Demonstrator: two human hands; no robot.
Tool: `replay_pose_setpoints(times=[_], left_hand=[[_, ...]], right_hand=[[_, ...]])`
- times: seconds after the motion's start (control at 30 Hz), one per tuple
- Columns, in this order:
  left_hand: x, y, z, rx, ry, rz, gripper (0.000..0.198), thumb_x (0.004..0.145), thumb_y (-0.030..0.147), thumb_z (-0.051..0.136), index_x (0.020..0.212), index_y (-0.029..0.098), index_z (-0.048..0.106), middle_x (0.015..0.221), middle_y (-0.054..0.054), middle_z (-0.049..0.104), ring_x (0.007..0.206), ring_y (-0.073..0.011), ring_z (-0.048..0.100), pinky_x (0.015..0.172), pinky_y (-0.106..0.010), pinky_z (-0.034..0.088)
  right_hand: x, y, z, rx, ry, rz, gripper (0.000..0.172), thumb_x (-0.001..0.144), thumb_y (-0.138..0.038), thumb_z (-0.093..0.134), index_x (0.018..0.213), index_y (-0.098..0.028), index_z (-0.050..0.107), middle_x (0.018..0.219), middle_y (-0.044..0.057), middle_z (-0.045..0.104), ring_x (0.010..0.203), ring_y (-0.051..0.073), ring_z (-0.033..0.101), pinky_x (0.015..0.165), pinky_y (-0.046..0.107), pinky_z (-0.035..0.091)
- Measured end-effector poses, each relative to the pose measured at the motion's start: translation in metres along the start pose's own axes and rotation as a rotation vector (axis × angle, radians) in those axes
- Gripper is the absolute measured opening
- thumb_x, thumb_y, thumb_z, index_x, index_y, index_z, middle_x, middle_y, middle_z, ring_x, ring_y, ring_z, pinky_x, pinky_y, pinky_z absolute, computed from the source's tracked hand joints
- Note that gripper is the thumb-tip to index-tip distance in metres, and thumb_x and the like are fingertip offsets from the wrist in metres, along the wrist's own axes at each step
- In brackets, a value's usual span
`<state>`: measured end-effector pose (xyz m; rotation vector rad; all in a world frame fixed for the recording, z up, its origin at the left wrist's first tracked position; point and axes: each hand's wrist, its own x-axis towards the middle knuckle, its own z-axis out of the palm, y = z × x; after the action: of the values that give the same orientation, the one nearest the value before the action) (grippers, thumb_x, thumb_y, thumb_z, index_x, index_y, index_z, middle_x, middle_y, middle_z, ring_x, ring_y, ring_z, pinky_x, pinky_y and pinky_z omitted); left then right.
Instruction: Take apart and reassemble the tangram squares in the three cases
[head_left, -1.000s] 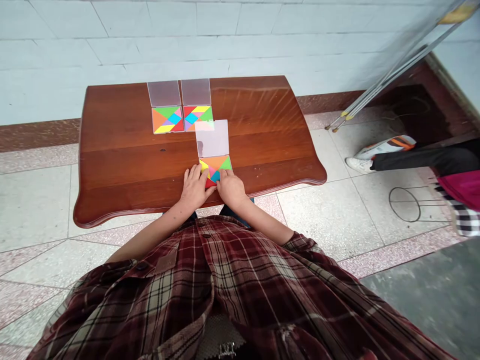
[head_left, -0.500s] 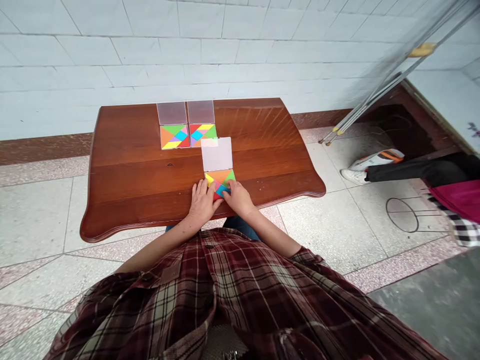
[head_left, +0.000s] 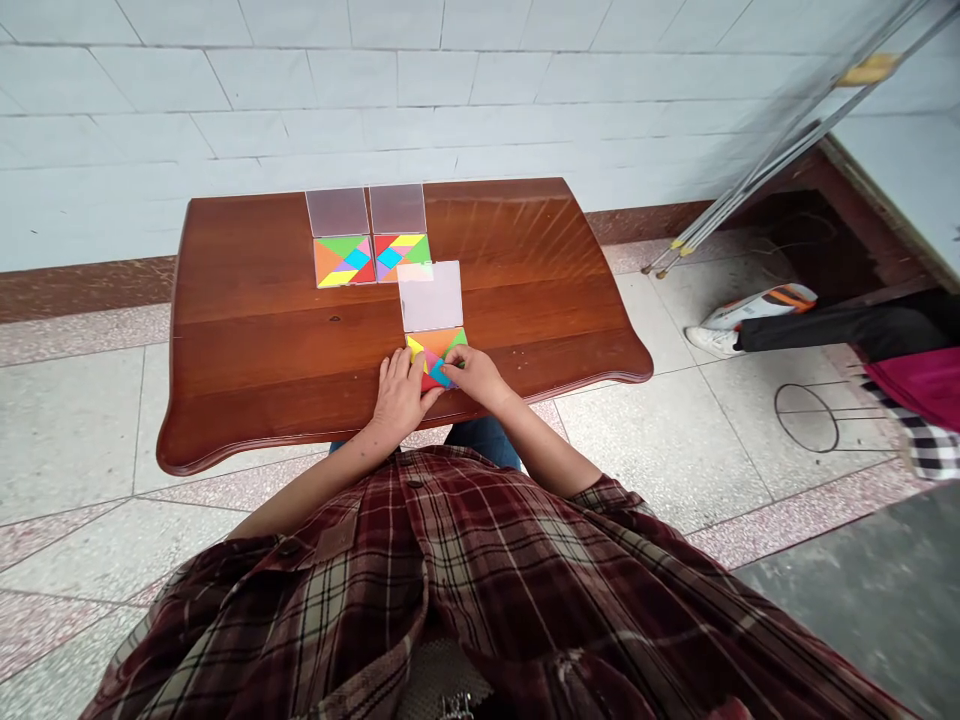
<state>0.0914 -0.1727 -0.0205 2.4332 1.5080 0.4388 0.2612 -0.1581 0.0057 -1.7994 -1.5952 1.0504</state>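
Observation:
A tangram set (head_left: 439, 340) lies in its case near the table's front edge, its clear lid (head_left: 431, 298) folded back. Orange, green, yellow, pink, blue and red pieces show in the tray. My left hand (head_left: 399, 396) rests flat at the tray's left side, fingers spread and thumb along the front edge. Over the right part of the tray, my right hand (head_left: 478, 378) has thumb and forefinger pinched together beside the blue piece (head_left: 439, 373); whatever is between the fingertips is hidden.
Two more tangram sets, a left one (head_left: 343, 262) and a right one (head_left: 402, 257), lie lid-open behind on the wooden table (head_left: 255, 330). The near lid overlaps the right one's corner. Crutches (head_left: 742, 190) lean by the wall; a person's leg (head_left: 802, 333) extends at right.
My right hand's fingertips have drawn together in a pinch over the blue piece and lifted slightly. My left hand stays along the tray's left side. The whole view has shifted a little.

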Motion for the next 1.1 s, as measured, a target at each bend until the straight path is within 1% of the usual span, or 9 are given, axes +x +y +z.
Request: replay_pose_setpoints(times=[0.13,0.2,0.37,0.5,0.6,0.73,0.87,0.93,1.1], left_hand=[[0.000,0.001,-0.003,-0.027,0.000,-0.008,0.064,0.092,0.044,0.058,0.142,0.007,0.045,0.148,-0.024,0.047,0.141,-0.0388,0.042,0.120,-0.055,0.030],[0.000,-0.001,-0.004,-0.065,0.019,-0.006,0.065,0.092,0.044,0.057,0.142,0.005,0.044,0.147,-0.024,0.048,0.140,-0.0390,0.043,0.120,-0.055,0.031],[0.000,-0.015,0.000,-0.232,0.126,-0.062,0.048,0.094,0.028,0.041,0.139,0.012,0.045,0.143,-0.019,0.054,0.137,-0.0286,0.048,0.120,-0.047,0.037],[-0.001,-0.024,0.004,-0.267,0.144,-0.086,0.049,0.090,0.021,0.039,0.138,0.014,0.045,0.144,-0.016,0.055,0.137,-0.0262,0.049,0.122,-0.045,0.037],[-0.001,-0.021,0.002,-0.237,0.132,-0.083,0.049,0.089,0.022,0.043,0.136,0.012,0.047,0.142,-0.017,0.056,0.136,-0.0272,0.050,0.121,-0.044,0.038],[0.000,-0.014,-0.002,-0.201,0.109,-0.065,0.048,0.089,0.025,0.047,0.135,0.012,0.049,0.139,-0.018,0.057,0.134,-0.0301,0.051,0.120,-0.048,0.038],[0.001,-0.010,-0.004,-0.186,0.103,-0.040,0.046,0.089,0.029,0.049,0.132,0.013,0.051,0.135,-0.018,0.059,0.130,-0.0319,0.052,0.118,-0.052,0.037],[0.000,-0.008,-0.004,-0.180,0.100,-0.027,0.046,0.089,0.029,0.048,0.131,0.012,0.052,0.135,-0.019,0.058,0.129,-0.0324,0.052,0.118,-0.052,0.037],[-0.001,-0.005,-0.004,-0.153,0.070,-0.009,0.044,0.088,0.027,0.048,0.129,0.014,0.054,0.133,-0.018,0.059,0.128,-0.0327,0.051,0.115,-0.054,0.039]], right_hand=[[-0.001,0.002,-0.004,0.167,-0.008,0.010,0.006,0.076,-0.022,0.059,0.072,-0.020,0.054,0.065,-0.006,0.056,0.061,0.011,0.052,0.065,0.025,0.042],[0.000,0.007,-0.015,0.247,0.096,0.035,0.005,0.078,-0.019,0.059,0.077,-0.020,0.054,0.065,-0.007,0.054,0.059,0.010,0.051,0.062,0.023,0.042],[0.010,0.032,-0.055,0.337,0.352,0.179,0.006,0.089,-0.014,0.052,0.092,-0.019,0.051,0.072,-0.006,0.055,0.056,0.006,0.051,0.058,0.022,0.040],[0.017,0.054,-0.071,0.154,0.350,0.219,0.009,0.092,-0.011,0.051,0.098,-0.015,0.056,0.082,0.001,0.062,0.062,0.006,0.053,0.069,0.023,0.043],[0.017,0.054,-0.073,-0.137,0.364,0.156,0.016,0.090,-0.011,0.056,0.105,-0.009,0.062,0.102,0.013,0.067,0.086,0.013,0.059,0.088,0.028,0.043],[0.010,0.027,-0.062,-0.349,0.367,0.066,0.029,0.092,-0.014,0.053,0.119,-0.008,0.062,0.123,0.018,0.063,0.105,0.021,0.060,0.096,0.033,0.042],[-0.002,-0.010,-0.030,-0.296,0.075,-0.094,0.027,0.090,-0.011,0.049,0.112,-0.013,0.065,0.109,0.009,0.070,0.102,0.018,0.064,0.092,0.027,0.045],[-0.008,-0.023,-0.012,-0.310,-0.044,-0.090,0.027,0.092,-0.013,0.050,0.114,-0.012,0.065,0.110,0.009,0.072,0.101,0.019,0.065,0.091,0.027,0.046],[-0.019,-0.034,0.006,-0.463,-0.068,-0.021,0.034,0.094,-0.016,0.047,0.124,-0.008,0.060,0.121,0.016,0.069,0.113,0.024,0.063,0.098,0.033,0.046]])
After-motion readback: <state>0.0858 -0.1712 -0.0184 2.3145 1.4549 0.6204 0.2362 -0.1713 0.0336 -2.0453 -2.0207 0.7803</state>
